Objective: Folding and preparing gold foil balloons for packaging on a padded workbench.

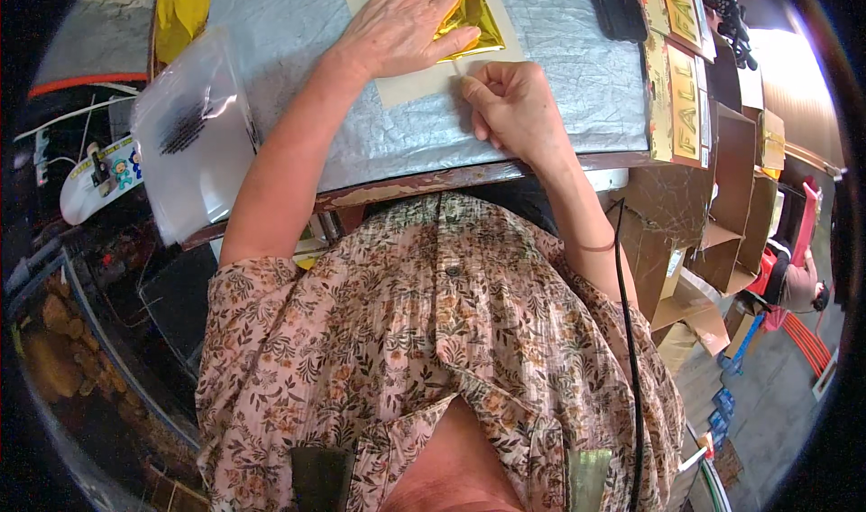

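Note:
A square of shiny gold foil [478,27] lies on a larger beige sheet [406,90] at the far middle of the table. My left hand [401,29] rests flat on the foil, its fingers spread and pointing away from me. Just below the foil's near right corner, my right hand [514,106] is curled with thumb and forefinger pressed together at the beige sheet's near edge. Whatever it pinches is too small to make out.
A crinkled silvery-blue cover [577,88] spreads over the table. Clear plastic sheets [194,142] hang over its left edge, near yellow material [180,11]. Printed yellow boxes [677,101] and a black tray [618,7] stand right; cardboard cartons [667,214] sit beyond. A black cable [629,350] hangs beside me.

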Demonstrator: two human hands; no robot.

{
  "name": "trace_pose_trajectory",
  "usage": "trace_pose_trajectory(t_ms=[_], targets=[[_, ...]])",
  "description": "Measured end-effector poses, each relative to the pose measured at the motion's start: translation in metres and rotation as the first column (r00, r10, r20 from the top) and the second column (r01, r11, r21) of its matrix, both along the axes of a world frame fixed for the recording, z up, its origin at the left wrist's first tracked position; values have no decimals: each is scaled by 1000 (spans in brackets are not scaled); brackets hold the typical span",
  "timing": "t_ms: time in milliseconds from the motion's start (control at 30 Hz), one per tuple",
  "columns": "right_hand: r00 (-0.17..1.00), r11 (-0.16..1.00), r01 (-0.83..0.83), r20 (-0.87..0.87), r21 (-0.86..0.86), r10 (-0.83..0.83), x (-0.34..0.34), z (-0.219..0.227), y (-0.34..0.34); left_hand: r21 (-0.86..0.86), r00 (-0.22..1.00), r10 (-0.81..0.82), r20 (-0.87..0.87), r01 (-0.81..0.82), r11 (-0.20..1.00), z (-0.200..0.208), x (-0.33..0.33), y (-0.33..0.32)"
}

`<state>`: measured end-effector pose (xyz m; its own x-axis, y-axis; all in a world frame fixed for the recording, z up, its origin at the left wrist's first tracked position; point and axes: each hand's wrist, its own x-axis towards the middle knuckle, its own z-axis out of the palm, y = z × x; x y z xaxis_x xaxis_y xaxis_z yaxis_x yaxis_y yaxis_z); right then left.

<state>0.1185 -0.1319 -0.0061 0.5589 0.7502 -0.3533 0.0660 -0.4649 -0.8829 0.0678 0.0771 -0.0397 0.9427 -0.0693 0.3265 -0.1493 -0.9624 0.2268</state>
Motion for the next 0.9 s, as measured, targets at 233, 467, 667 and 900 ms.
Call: trace_pose_trajectory(t_ms=[233, 467, 667, 900], targets=[[995, 995, 89, -46, 52, -87, -4, 7, -1, -14, 1000, 2, -29, -2, 1000, 1, 0, 0], [995, 999, 54, -87, 7, -53, -16, 12, -20, -11, 997, 27, -75, -28, 1000, 2, 0, 0], [998, 999, 38, -58, 22, -37, -14, 2, -16, -16, 996, 21, -82, -22, 1000, 3, 1, -1], [998, 997, 28, -63, 67, -24, -14, 3, -15, -26, 998, 4, -63, -6, 1000, 1, 1, 0]])
